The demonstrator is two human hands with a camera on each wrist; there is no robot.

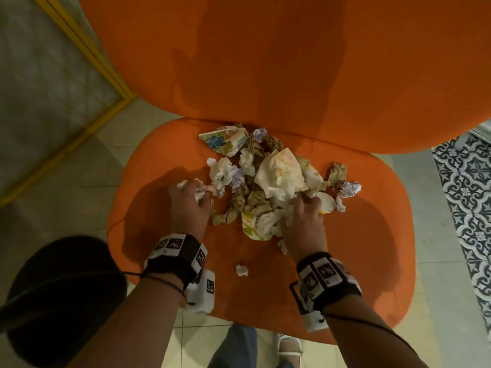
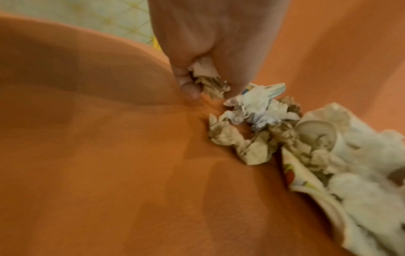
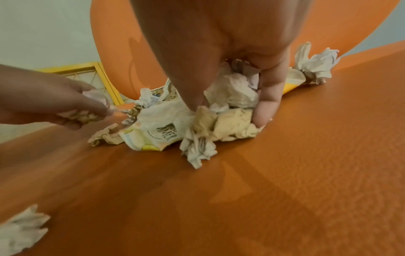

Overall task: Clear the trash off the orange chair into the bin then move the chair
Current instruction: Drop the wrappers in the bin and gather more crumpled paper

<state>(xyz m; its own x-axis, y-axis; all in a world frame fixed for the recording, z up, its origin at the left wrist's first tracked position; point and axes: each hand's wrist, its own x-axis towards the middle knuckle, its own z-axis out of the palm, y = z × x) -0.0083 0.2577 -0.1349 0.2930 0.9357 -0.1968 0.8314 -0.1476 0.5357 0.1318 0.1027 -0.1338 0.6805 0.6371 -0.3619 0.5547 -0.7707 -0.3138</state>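
Fingers (image 2: 189, 90) of the left hand (image 1: 189, 205) are curled tight round a wad of crumpled tissue (image 2: 205, 69) at the left edge of the trash pile (image 1: 265, 181). Those of the right hand (image 1: 303, 216) are bent down into the near right side of the pile, thumb and fingers clamped on white and tan paper (image 3: 230, 121). All the trash lies on the seat of the orange chair (image 1: 372, 248), heaped toward the backrest: floral napkins, tissues, brown scraps and a small cup (image 1: 327, 203) just beside the right hand. One stray tissue ball (image 1: 241, 270) sits apart near the seat's front, between the wrists. A dark round bin (image 1: 61, 296) stands on the floor at the left, next to the chair.
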